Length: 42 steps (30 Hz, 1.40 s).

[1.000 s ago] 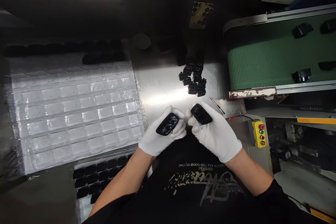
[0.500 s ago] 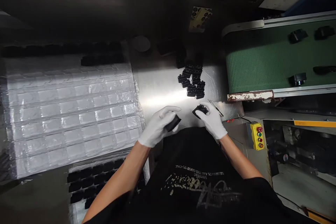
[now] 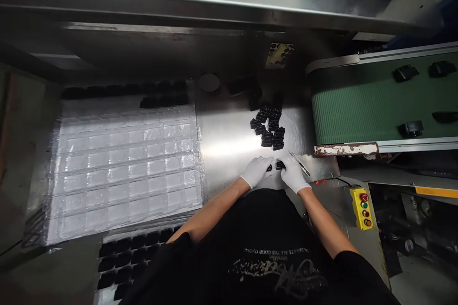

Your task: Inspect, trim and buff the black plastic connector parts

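The left hand (image 3: 258, 172) grips a black part (image 3: 269, 168), the right hand (image 3: 293, 176) a second part (image 3: 280, 165); drifting outward could knock the pen-like tool (image 3: 300, 164) beside it.

On the black shirt (image 3: 265, 214), "ALL" and "GOOD" in 1 small printed line (image 3: 275, 251), larger script (image 3: 286, 276) unreadable

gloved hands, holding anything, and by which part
The left hand holds a black part, mostly hidden, so where cannot be told; the right hand holds another black part, apparently by its right side.
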Motion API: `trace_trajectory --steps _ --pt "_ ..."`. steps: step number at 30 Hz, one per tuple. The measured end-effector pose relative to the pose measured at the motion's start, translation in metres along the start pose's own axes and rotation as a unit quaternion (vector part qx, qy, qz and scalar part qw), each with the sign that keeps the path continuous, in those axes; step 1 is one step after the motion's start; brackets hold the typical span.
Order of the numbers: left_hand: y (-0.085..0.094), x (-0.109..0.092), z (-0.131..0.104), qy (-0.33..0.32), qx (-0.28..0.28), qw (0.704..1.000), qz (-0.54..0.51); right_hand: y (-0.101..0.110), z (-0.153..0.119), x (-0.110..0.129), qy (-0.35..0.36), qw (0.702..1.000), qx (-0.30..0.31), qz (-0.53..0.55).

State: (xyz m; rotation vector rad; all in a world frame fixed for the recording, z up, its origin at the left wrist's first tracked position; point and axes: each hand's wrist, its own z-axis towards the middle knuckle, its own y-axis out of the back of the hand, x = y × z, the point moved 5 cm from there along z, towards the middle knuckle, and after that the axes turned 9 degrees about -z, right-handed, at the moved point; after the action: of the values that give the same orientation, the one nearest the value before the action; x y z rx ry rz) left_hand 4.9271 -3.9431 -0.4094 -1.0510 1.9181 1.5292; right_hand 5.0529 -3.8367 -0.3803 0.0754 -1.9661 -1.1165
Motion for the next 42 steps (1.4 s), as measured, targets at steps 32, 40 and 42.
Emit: trace_trajectory --steps 32,40,42 --pt "0.093 0.025 -0.024 0.166 -0.137 0.824 -0.525 0.009 0.062 0.044 -0.083 0.989 0.102 0.061" --pt "0.147 -0.069 -0.118 0.005 0.017 0.509 -0.861 0.049 -0.014 0.158 -0.098 0.816 0.222 0.524" --pt "0.150 -0.079 -0.129 0.005 0.030 0.516 -0.856 0.053 -0.024 0.179 -0.086 0.805 0.245 0.533"
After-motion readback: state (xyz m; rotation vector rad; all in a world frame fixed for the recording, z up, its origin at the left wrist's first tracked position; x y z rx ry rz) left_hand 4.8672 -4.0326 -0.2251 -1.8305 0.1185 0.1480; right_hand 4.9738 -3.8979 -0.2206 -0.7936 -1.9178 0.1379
